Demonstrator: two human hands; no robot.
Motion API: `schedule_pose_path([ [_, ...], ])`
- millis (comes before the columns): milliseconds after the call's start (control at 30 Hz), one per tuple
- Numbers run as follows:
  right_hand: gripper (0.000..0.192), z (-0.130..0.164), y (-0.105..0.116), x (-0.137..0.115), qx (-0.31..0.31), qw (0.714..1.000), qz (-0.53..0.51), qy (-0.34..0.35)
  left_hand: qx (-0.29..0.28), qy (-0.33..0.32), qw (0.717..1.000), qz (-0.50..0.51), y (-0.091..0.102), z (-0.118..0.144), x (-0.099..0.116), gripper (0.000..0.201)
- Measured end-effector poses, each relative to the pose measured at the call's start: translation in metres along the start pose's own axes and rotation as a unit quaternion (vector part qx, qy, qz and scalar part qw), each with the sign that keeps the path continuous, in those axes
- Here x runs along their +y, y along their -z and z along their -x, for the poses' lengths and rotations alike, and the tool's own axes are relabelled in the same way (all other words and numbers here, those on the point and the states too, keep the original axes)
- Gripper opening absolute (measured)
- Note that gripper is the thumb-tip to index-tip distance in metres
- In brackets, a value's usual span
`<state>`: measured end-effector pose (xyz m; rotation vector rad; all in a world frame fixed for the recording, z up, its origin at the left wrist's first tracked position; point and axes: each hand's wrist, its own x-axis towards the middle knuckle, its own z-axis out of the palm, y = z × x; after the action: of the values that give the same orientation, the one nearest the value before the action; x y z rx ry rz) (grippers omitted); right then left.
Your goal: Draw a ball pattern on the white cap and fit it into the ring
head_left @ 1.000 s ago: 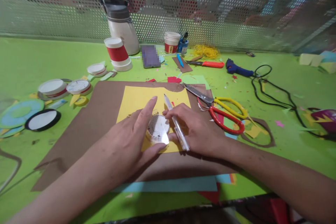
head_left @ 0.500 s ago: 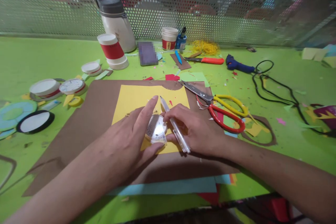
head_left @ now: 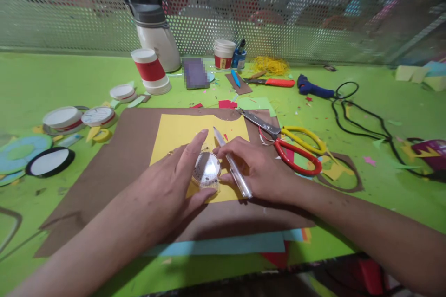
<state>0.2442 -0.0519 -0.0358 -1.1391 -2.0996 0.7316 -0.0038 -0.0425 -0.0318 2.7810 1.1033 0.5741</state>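
Note:
On a yellow paper sheet (head_left: 190,125) lies a clear round protractor-like drawing tool (head_left: 206,169) with fine printed markings. My left hand (head_left: 170,171) rests flat at its left, index finger stretched forward and thumb spread, the thumb tip touching the tool's lower edge. Part of the tool is hidden under this hand. My right hand (head_left: 258,164) is closed around a clear-barrelled pen (head_left: 234,167), whose tip points away from me, off the paper. Its fingertips come close to the tool's right edge; whether they touch it, I cannot tell.
Brown sheet (head_left: 135,144) lies beneath the yellow paper. Open scissors (head_left: 299,148) lie at right, a blue glue gun (head_left: 315,88) with its cord beyond. Round lids (head_left: 62,118) sit left; a red-and-white cup (head_left: 149,70), white jug (head_left: 156,41) and utility knife (head_left: 278,82) stand or lie behind.
The clear tool appears slightly turned under my fingers. Both hands keep nearly the same place, and the pen stays in my right hand. The whole view has shifted slightly.

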Motion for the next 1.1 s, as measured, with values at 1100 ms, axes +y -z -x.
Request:
schedule_pose_path([
  [1100,0.018,0.007,-0.001,-0.012,0.144,0.988,-0.062,0.013,0.006,0.024,0.999,0.037,-0.01,0.005,-0.004,0.078],
])
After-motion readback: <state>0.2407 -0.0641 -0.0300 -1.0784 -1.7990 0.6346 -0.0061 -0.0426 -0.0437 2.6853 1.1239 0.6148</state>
